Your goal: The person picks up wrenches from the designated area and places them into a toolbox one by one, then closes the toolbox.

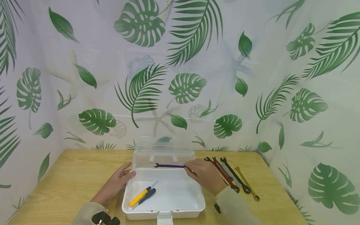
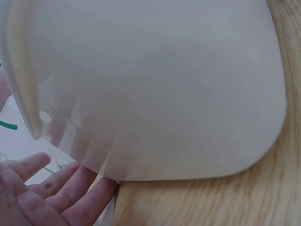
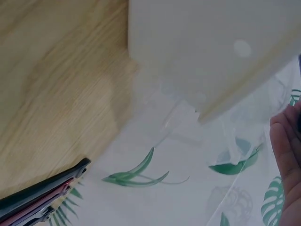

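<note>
My right hand (image 1: pixel 203 173) pinches a purple combination wrench (image 1: pixel 170 166) by one end. The wrench points left, above the rear of an uncovered white toolbox (image 1: pixel 177 190). Its gripped end is hidden by my fingers. At the box's rear left corner, my left hand (image 1: pixel 116 182) rests with thumb by the rim and fingers extended. The left wrist view shows those fingers (image 2: pixel 89 197) against the box's outer wall (image 2: pixel 164 94). Inside the box lie a yellow-handled screwdriver (image 1: pixel 140 197) and a black-handled screwdriver (image 1: pixel 148 194), side by side at the left.
Behind the box its clear lid (image 1: pixel 163 159) stands raised against the leaf-patterned wall covering (image 1: pixel 197 131). Several wrenches lie on the wooden table (image 1: pixel 84 168) to the right, among them a black wrench (image 1: pixel 237 176) and a gold wrench (image 1: pixel 247 184). A white latch (image 1: pixel 164 218) hangs at the front.
</note>
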Demonstrator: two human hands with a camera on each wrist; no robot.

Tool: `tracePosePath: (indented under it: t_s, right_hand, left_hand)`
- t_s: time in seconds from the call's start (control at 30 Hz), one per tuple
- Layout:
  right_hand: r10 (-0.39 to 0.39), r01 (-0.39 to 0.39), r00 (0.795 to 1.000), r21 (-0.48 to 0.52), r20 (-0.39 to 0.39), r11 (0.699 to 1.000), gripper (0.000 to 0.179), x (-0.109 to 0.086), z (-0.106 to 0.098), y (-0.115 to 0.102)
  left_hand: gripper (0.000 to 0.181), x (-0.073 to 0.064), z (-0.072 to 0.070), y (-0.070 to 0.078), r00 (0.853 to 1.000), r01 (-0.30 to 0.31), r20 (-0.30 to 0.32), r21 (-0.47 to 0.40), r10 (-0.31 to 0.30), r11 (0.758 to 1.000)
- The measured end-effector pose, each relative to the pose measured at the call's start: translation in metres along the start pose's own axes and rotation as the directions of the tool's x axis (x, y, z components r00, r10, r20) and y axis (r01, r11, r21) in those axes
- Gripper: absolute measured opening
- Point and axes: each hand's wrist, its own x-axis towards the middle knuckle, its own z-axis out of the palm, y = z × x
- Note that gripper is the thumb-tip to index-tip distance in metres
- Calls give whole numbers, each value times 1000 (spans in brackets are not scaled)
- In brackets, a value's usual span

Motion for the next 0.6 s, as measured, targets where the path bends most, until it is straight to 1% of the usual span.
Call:
tracePosePath:
  t_s: [0.17, 0.3, 0.37, 0.47, 0.6]
  right_hand:
    - [-9, 7, 998, 26, 63, 1000, 14, 11, 9, -6]
    - [-26, 25, 993, 9, 118, 1000, 12, 18, 15, -11]
    - [-33, 31, 989, 18, 142, 999, 12, 22, 17, -13]
    - [-41, 32, 986, 57, 161, 998, 13, 27, 21, -17]
    - [-22, 1, 986, 125, 168, 992, 13, 33, 24, -21]
  left_hand:
    - [83, 0, -1, 1, 1000, -7, 0, -11, 7, 1000]
    - [84, 2, -2, -1, 1000, 1, -3, -6, -1, 1000]
    - [86, 4, -3, -2, 1000, 5, -2, -5, -5, 1000]
    - [86, 5, -4, -3, 1000, 8, -1, -18, -8, 1000]
    - [82, 5, -5, -2, 1000, -7, 10, -38, 8, 999]
